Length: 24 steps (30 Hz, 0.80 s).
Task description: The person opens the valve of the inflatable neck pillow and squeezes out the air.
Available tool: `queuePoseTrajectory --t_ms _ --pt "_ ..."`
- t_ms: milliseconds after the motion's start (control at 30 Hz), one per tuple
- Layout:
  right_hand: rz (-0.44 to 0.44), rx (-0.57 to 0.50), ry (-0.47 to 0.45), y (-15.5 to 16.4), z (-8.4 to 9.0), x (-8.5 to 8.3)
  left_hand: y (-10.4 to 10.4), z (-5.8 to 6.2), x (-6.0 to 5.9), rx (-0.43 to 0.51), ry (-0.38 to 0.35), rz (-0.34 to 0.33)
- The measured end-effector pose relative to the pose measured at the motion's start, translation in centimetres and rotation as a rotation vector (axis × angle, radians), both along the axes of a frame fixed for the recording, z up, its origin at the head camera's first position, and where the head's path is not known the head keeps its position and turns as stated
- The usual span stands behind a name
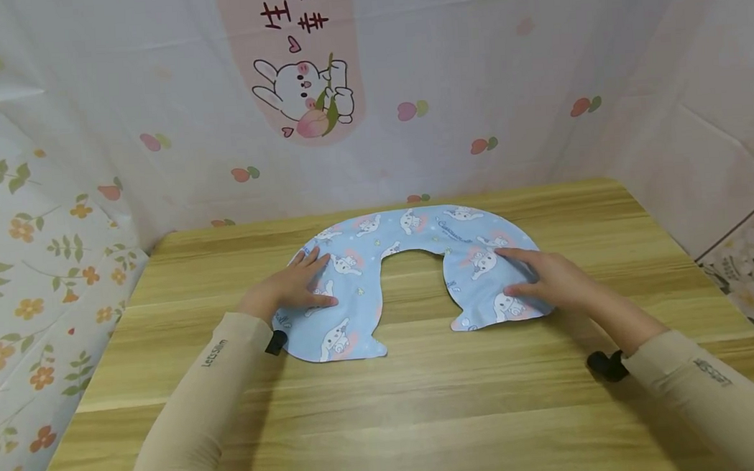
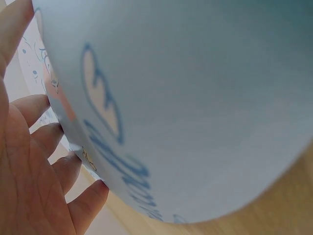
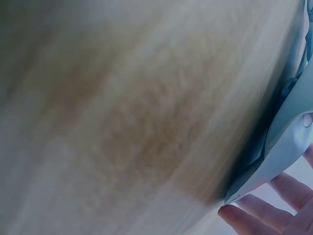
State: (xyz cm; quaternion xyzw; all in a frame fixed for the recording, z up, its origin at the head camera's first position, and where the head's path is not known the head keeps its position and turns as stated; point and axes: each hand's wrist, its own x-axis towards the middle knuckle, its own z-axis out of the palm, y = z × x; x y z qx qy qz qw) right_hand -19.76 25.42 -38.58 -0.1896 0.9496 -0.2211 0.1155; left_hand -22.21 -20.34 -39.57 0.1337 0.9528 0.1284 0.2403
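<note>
While your two hands rest on it, the deflated blue U-shaped pillow (image 1: 416, 247) lies flat on the wooden table (image 1: 426, 405), its arch toward the back wall and its two ends pointing at you. Your left hand (image 1: 292, 289) lies palm down on the left limb of the pillow, fingers straight and slightly spread, pressing the printed fabric without gripping it; the thumb points across toward the inner curve. Your right hand (image 1: 548, 279) lies likewise on the right limb, fingers extended flat toward the arch, nothing curled round the material. In the left wrist view, the pillow (image 2: 195, 98) fills most of the picture as a blurred blue surface with dark lettering, and your left hand (image 2: 34, 166) shows at the edge with fingers (image 2: 54, 142) straight beside it. In the right wrist view, the table (image 3: 122, 122) is out of focus, an edge of the pillow (image 3: 288, 142) shows at the right, and the fingertips (image 3: 244, 220) of your right hand extend just below it. A floral printed curtain (image 1: 406, 82) with a rabbit picture (image 1: 306, 96) encloses the table on three sides. Both forearms wear beige sleeves (image 1: 199, 398).
</note>
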Motion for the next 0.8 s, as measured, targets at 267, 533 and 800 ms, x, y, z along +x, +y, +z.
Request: queuePoseTrajectory --t_ms 267,533,800 --pt "-0.015 -0.004 -0.019 -0.2 0.1 -0.5 -0.1 0.0 -0.4 0.016 0.003 0.002" --pt "-0.008 0.003 -0.018 -0.6 0.1 -0.9 -0.2 0.2 -0.3 0.028 0.005 0.009" --pt "0.066 0.013 0.071 0.3 0.4 -0.7 -1.1 1.0 1.0 0.033 0.085 0.01"
